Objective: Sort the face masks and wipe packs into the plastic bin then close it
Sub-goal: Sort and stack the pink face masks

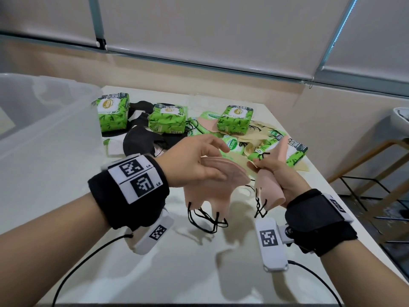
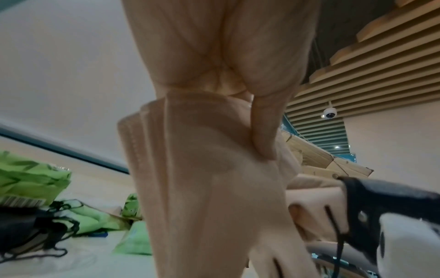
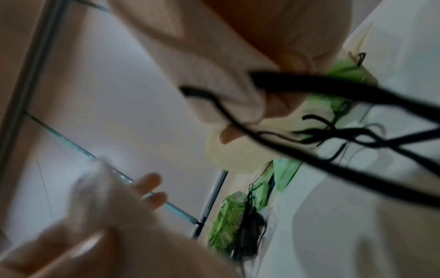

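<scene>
White table, masks and green wipe packs piled far.
My left hand pinches pink masks; my right hand grips another pink mask, black loops dangling.

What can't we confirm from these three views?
- Plastic bin: cut off by the head view's left edge; contents and lid not visible.
- Pink masks in the left hand: count unclear, layers overlap in the left wrist view.
- Right hand grip on its pink mask: right wrist view is motion-blurred.
- Wipe pack label text: too small.
</scene>
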Available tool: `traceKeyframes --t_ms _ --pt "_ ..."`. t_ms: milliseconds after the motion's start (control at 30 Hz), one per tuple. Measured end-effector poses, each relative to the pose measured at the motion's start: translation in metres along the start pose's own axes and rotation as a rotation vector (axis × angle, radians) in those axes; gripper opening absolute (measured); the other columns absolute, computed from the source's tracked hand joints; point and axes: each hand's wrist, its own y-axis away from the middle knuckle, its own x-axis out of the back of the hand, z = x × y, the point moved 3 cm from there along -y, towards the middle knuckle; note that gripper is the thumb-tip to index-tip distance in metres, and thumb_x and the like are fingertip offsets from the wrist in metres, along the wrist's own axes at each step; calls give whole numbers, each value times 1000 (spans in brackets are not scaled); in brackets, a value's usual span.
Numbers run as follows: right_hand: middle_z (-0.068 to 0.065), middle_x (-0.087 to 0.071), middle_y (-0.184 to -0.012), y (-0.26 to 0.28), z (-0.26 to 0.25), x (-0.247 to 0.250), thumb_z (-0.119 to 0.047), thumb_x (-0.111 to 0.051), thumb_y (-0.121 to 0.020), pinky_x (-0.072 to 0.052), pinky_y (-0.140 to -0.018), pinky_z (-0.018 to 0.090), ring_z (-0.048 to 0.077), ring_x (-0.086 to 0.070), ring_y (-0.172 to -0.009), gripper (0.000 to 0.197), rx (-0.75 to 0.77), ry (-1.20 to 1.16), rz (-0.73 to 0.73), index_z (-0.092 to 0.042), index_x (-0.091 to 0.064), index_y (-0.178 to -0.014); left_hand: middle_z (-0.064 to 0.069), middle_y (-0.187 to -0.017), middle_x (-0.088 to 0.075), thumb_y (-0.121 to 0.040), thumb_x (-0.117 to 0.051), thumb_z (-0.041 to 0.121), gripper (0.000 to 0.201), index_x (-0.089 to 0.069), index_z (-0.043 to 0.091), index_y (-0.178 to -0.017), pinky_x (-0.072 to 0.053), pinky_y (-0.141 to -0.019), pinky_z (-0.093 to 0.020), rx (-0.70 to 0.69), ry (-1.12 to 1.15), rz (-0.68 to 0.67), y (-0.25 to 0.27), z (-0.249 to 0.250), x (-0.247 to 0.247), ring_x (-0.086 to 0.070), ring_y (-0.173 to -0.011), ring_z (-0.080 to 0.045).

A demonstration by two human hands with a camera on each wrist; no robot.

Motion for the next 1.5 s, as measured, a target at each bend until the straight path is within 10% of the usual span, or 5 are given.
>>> traceKeyframes --t_ms 167,333,667,967,1500 --pt "4 -60 -51 23 -6 -21 -4 -44 -94 -40 -33 17 13 -55 -35 15 -113 -6 -244 -6 -54 -83 4 -135 -48 -79 -74 18 17 -72 8 -92 -31 -91 -9 -4 -2 55 -5 -3 -16 -45 -115 -4" --pt "8 -59 -46 32 -9 -27 -20 -41 -98 -40 -33 16 14 -56 -35 48 -48 25 -350 -5 -67 -61 -3 -78 -66 -66 -70 39 29 -67 13 -80 -47 -70 -29 152 234 122 -5 -9 -15 -58 -72 -12" --pt "3 -39 -70 13 -5 -15 3 -36 -86 -37 -41 15 15 -39 -52 21 31 -59 -36 -12 -44 -72 -13 -75 -67 -62 -79 30 43 -45 45 -84 -49 -60 -33 375 300 499 2 -33 8 -58 -63 -23" --pt "13 -62 -72 7 3 -16 11 -59 -81 -55 -60 29 18 -62 -64 14 84 -9 -76 5 -58 -95 6 -83 -64 -85 -58 1 18 -71 13 -86 -37 -70 3 254 90 376 -1 -14 -3 -59 -75 -1" --pt "16 -65 -90 20 5 -38 -14 -43 -97 -56 -71 34 26 -64 -79 22 84 -25 -350 1 -60 -99 2 -85 -53 -82 -66 37 32 -69 10 -99 -34 -74 -16 50 -218 161 -3 -1 -39 -55 -93 -21"
